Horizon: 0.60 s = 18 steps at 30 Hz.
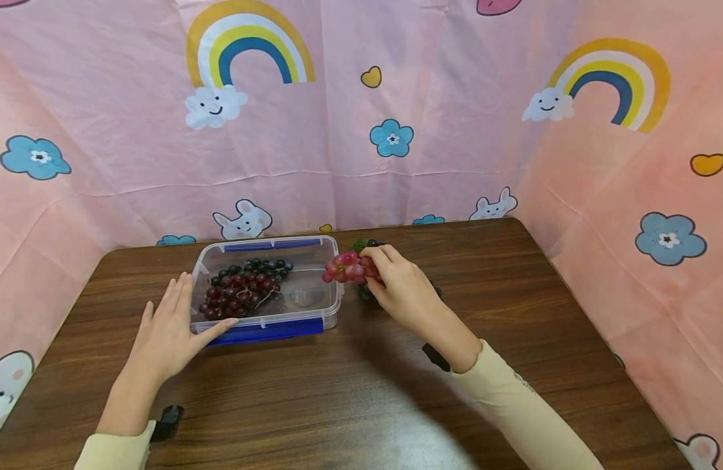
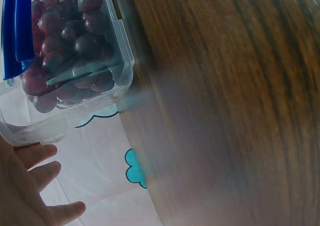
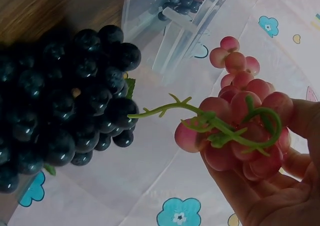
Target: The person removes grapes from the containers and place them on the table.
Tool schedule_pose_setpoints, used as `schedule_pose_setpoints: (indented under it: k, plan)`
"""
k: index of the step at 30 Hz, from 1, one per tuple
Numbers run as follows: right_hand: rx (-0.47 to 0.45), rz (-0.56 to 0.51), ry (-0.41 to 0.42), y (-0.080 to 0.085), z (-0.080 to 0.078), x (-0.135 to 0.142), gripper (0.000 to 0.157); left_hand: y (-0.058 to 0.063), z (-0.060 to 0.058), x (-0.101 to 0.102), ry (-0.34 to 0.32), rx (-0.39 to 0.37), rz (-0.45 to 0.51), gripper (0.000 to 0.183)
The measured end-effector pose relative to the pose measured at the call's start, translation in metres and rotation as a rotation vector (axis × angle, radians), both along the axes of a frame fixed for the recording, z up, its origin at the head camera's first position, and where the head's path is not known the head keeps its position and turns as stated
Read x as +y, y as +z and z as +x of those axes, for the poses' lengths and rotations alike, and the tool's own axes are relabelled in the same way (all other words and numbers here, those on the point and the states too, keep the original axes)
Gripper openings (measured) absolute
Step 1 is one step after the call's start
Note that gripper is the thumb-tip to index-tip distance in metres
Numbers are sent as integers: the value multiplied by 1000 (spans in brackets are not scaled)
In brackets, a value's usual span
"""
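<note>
While the left hand (image 1: 169, 326) rests flat against the container (image 1: 332, 307), the right hand (image 1: 399, 287) pinches pink grapes (image 1: 345, 267).

The head view is bright and evenly lit, with soft light that seems to come from above. The right hand (image 1: 399, 287) throws a soft shadow on the table (image 1: 514, 294), towards the near edge, and a pale glare lies on the wood at the bottom. The curtain (image 1: 397, 98) bends at the edges, as from a wide lens. In the left wrist view the wood is strongly blurred and hazy, while the box (image 2: 120, 61) is sharper. The right wrist view is clear; the pink grapes (image 3: 240, 121) are sharp, and the black grapes (image 3: 65, 106) look dark with small highlights.
</note>
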State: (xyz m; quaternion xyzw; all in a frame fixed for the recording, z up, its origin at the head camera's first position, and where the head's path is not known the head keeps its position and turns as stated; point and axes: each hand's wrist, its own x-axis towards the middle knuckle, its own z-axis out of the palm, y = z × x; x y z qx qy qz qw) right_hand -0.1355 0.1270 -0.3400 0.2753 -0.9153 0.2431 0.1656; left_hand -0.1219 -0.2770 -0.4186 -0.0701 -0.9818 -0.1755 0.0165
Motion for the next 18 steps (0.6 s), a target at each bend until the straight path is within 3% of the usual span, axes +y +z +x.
schedule_pose_setpoints:
  k: [9,18]
  plan:
    - [8,-26,1,1,4,20,34,-1,0,-1,0,-3,-4,120]
    - [-21,-43,-48,-4,8,43,37,-1,1,0,0,0,-1,121]
